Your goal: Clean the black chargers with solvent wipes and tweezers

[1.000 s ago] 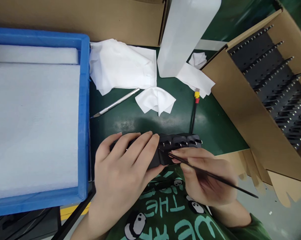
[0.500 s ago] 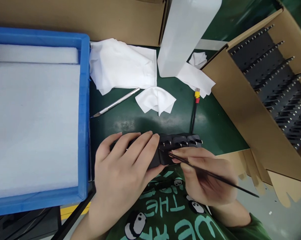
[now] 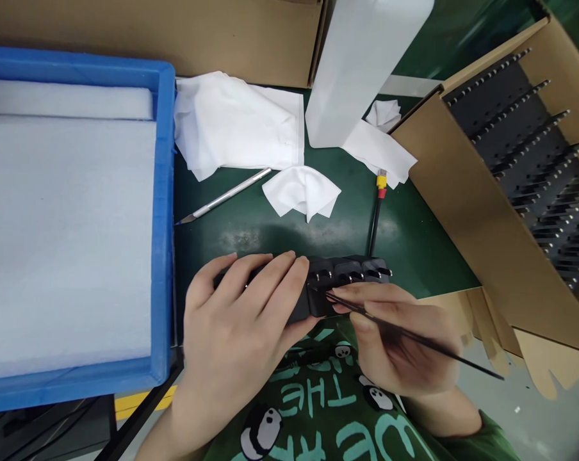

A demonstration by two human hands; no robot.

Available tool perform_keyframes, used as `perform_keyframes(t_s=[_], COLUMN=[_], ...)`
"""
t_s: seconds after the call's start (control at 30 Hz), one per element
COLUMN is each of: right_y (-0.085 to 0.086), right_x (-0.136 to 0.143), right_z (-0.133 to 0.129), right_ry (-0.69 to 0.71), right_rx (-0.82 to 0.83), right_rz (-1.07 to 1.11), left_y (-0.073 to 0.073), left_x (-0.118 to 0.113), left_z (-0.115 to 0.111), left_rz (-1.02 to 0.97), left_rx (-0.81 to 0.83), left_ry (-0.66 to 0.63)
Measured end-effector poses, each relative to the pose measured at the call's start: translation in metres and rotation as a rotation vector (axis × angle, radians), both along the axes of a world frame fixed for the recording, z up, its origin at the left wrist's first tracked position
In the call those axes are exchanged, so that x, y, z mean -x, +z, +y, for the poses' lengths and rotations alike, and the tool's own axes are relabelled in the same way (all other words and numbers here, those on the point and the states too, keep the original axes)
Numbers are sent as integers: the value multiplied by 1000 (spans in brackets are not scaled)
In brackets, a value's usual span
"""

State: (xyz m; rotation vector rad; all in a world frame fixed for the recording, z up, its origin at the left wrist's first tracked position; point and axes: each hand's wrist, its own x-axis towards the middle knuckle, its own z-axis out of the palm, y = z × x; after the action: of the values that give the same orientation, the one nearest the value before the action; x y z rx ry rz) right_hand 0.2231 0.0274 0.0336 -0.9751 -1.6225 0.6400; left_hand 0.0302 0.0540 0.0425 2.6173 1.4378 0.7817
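A row of black plug adapters (image 3: 348,269) with metal prongs lies at the table's near edge, close to my body. My left hand (image 3: 244,317) is closed over the left part of the row, fingers across the top and thumb along the near side. Pinched in my right hand (image 3: 399,333) is a thin black pointed tool (image 3: 426,341), held like a pen. Its tip is on or just above the near adapter (image 3: 319,302), beside my left fingers; whether it touches, I cannot tell. The adapters beneath my left hand are mostly hidden.
A blue tray (image 3: 163,211) lined with white foam stands left. Behind the hands lie a craft knife (image 3: 227,196), white cloths (image 3: 301,192) and a cable with a yellow-and-red connector (image 3: 380,186). A white plastic bottle (image 3: 357,77) stands behind; a cardboard box (image 3: 457,192) of black pronged adapters is right.
The view has shifted slightly, so things on the table sit a little further right. Both hands keep their grips, and the tool tip stays at the same adapter.
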Motion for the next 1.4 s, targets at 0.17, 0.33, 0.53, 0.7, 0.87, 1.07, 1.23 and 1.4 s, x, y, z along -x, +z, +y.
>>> perform_keyframes(t_s=[0.17, 0.33, 0.53, 0.7, 0.87, 1.07, 1.23, 1.4], right_y=[1, 1, -1, 2, 1, -1, 0, 1], right_x=[0, 1, 1, 3, 2, 1, 0, 1], right_z=[0, -1, -2, -1, -1, -2, -2, -2], right_ry=[-6, -9, -24, -30, -50, -41, -44, -45], right_rx=[6, -2, 9, 8, 16, -5, 10, 12], right_rz=[21, 14, 19, 14, 4, 9, 3, 1], left_y=[0, 0, 0, 0, -1, -1, 0, 0], left_x=[0, 0, 0, 1, 1, 1, 2, 1], left_z=[0, -1, 0, -1, -1, 0, -1, -1], left_rz=[1, 2, -6, 4, 6, 3, 4, 1], left_rx=[4, 9, 2, 16, 17, 11, 19, 12], left_ry=[-8, -4, 0, 3, -2, -9, -8, -8])
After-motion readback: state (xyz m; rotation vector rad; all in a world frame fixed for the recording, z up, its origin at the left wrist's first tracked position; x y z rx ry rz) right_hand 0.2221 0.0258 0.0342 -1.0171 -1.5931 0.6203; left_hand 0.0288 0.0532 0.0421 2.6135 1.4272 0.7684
